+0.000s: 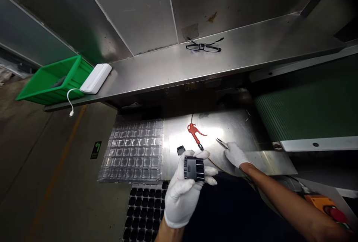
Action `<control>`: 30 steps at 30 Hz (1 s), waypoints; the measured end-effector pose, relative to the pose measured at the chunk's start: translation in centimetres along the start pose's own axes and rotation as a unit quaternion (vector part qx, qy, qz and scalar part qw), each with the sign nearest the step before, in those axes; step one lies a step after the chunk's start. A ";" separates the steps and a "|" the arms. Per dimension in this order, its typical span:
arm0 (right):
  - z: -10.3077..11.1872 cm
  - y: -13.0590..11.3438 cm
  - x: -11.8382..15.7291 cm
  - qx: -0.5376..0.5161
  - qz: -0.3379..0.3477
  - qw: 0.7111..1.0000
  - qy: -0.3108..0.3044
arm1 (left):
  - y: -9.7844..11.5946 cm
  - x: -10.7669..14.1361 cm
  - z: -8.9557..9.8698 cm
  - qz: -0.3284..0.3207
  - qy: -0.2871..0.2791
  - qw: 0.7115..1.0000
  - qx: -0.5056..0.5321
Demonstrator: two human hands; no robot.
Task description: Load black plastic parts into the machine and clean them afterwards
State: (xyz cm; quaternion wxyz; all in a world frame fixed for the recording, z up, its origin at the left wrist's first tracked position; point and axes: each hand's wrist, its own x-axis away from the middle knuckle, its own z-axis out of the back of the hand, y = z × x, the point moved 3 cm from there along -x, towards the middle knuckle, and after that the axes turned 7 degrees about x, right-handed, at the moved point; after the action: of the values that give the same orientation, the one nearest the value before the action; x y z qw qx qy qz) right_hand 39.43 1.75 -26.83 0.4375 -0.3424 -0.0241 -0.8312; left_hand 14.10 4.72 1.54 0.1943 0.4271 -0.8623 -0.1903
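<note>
Nearest, just short of the red air gun [193, 130], the gloved left hand [180, 201] holds a black connector [192, 169], its thumb at one edge and its index finger bent over the opposite one, the gap between them only as wide as the part; the other fingers lie loosely spread behind it. To the near left of the air gun, a grid of black squares [143, 202] reaches out of view; whether they are parts or pockets I cannot tell. Well off to its near right sits an orange box [337, 212] with a red button. To the right of the air gun, the gloved right hand [235, 155] has its fingers closed on a slim pointed tool [222, 143] that points back toward the gun; the exact grip is hidden. A second black connector [181, 150] lies just left of the gun's nearer end, on the same metal table [232, 121], and left of that is a clear pocketed tray [134, 150]. Well to the gun's right runs a green ribbed belt [313, 107]. Beyond the gun, a steel shelf [145, 74] carries folded-out eyeglasses [203, 46] and, farther left, a white cabled box [96, 78] against a green bin [50, 96].
</note>
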 end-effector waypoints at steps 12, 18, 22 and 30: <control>-0.7 0.8 -0.5 -0.006 0.017 1.000 0.003 | -0.8 -0.6 0.1 0.024 0.110 0.990 0.084; -0.6 0.8 -0.6 0.000 0.008 1.000 0.013 | -0.9 -1.1 0.6 0.013 0.125 0.990 0.060; -0.5 0.6 -0.4 -0.005 0.007 1.000 0.010 | -1.1 -1.1 1.2 0.046 0.115 0.987 0.102; -0.3 0.5 -0.4 -0.030 -0.005 0.999 0.012 | -1.3 -0.9 1.9 0.083 0.128 0.973 0.175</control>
State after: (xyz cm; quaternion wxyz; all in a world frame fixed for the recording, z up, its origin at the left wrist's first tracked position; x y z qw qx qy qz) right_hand 39.75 1.60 -27.44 0.4231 -0.3454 0.0047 -0.8377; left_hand 14.51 4.99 -0.84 0.2403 0.4020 -0.8828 0.0371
